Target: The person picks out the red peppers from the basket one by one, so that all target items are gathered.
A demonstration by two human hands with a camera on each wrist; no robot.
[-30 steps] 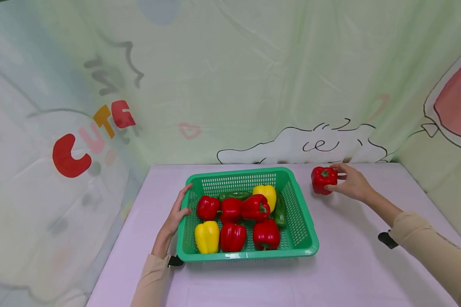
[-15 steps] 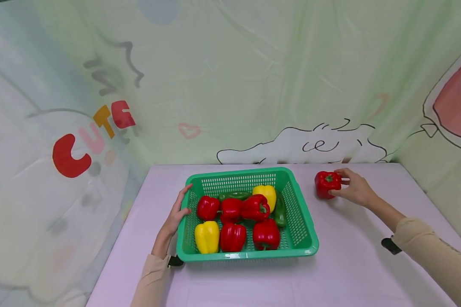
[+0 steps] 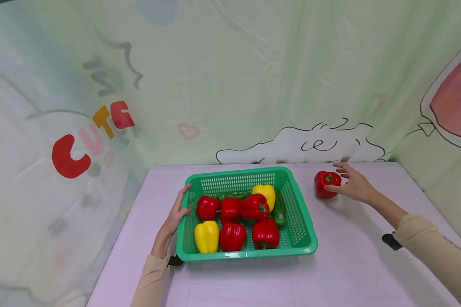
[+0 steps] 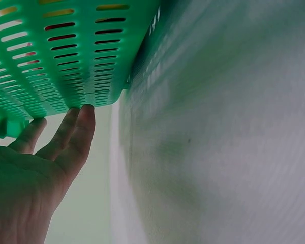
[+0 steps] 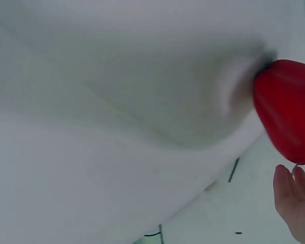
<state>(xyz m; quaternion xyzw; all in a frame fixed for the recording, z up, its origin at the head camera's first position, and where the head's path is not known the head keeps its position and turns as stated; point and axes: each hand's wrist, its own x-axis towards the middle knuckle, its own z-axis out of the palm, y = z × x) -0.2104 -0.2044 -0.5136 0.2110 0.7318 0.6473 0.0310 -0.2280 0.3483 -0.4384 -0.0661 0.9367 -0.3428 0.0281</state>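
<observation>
A red bell pepper (image 3: 322, 184) stands on the table right of the basket, stem up. My right hand (image 3: 355, 184) is beside it with fingers spread; in the head view the thumb overlaps the pepper. In the right wrist view, the fingers (image 5: 294, 190) stay apart from the red pepper (image 5: 290, 109). My left hand (image 3: 174, 217) holds the left rim of the green plastic basket (image 3: 249, 256), thumb over the edge. Its fingertips (image 4: 86, 109) touch the slotted outer wall (image 4: 76, 61) in the left wrist view. The left thumb is hidden there.
Inside the basket lie several red bell peppers (image 3: 232, 236), two yellow ones (image 3: 206, 236) and two long green vegetables (image 3: 279, 209). A pale cloth covers the table (image 3: 253, 285). Printed curtains (image 3: 230, 85) hang behind and at both sides.
The red pepper shifted slightly right and nearer with my right hand, then stayed put as the fingers spread and let go. My left hand and the basket have hardly moved.
</observation>
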